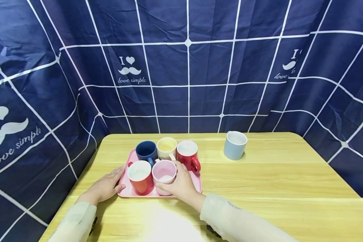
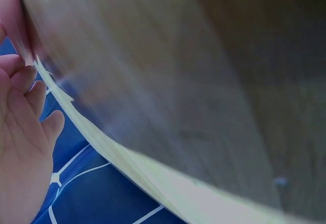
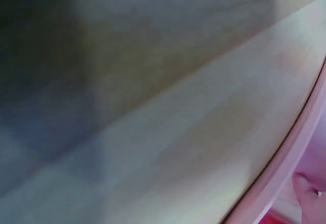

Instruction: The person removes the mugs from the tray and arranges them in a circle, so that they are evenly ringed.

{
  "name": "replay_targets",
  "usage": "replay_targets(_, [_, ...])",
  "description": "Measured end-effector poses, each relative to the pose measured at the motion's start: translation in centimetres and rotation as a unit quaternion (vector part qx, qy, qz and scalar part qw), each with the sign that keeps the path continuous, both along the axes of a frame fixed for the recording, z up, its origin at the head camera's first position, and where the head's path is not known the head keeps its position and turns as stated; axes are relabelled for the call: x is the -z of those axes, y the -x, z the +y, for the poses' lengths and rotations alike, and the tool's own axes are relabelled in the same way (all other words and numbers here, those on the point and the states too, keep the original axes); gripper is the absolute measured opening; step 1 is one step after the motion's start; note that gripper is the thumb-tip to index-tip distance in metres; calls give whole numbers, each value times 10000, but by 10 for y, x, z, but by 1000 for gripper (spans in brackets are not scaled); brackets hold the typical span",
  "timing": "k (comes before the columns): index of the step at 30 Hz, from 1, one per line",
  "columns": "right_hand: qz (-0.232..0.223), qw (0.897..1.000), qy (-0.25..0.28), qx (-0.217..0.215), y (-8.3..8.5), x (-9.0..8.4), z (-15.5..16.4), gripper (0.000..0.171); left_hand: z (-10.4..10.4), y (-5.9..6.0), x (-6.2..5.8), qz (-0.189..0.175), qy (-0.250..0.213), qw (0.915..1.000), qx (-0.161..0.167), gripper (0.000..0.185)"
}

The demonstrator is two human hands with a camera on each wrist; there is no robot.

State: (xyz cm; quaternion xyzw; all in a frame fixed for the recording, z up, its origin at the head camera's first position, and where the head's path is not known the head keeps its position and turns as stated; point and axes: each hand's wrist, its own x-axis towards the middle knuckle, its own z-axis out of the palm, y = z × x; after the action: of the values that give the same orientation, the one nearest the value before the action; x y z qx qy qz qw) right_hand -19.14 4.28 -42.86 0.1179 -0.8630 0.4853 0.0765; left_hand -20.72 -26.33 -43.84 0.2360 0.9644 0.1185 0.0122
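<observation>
A pink tray [image 1: 127,191] holds several mugs standing upright. At its front, the right hand [image 1: 183,181] grips a pink mug [image 1: 164,171], thumb on the near side and fingers at its right. The mug's base is low at the tray; whether it touches cannot be told. Flat along the tray's left edge lies the left hand [image 1: 107,183], its fingers extended and touching the rim. Left of the pink mug is an orange-red mug [image 1: 142,183] with a white inside. Behind stand a dark blue mug [image 1: 146,150], a cream mug [image 1: 166,146] and a red mug [image 1: 186,158].
A light blue mug [image 1: 235,146] stands apart on the wooden table [image 1: 260,188], toward the back right. Dark blue cloth [image 1: 205,67] with white lines hangs behind and on both sides. Both wrist views show mostly blurred tabletop.
</observation>
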Motion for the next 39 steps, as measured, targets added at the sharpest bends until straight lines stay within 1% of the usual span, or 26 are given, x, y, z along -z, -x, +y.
replay_targets(5, [47, 9999, 21, -98, -1, -11, 4, 84, 0, -1, -1, -22, -9, 10000, -28, 65])
replay_targets(10, [103, 9999, 11, -79, 1, -26, 9, 82, 0, -1, -1, -12, -8, 10000, -37, 65])
replay_targets(12, [211, 9998, 5, -51, 3, -33, 11, 80, 0, -2, 0, 17, 18, 10000, -28, 66])
replay_targets(15, [504, 9987, 49, -7, 8, -43, 14, 76, 0, -2, 0, 32, 36, 10000, -38, 66])
replay_targets(18, [692, 9973, 253, 27, 12, -54, 19, 73, 0, -2, 0, 39, 12, 10000, -47, 66])
replay_targets(22, [785, 9959, 439, 136, 18, -70, 27, 72, 0, -1, 0, 24, 3, 10000, -40, 66])
replay_targets(28, [924, 9944, 384, 352, 28, -90, 46, 71, 0, -1, 1, 17, -16, 10000, -18, 66])
replay_targets(34, [999, 9926, 317, 611, 37, -102, 70, 72, 0, 0, 1, 18, -13, 10000, -15, 66])
replay_targets(39, [1103, 9898, 145, 891, 44, -105, 93, 73, -1, 0, 2, 14, -16, 10000, -17, 66])
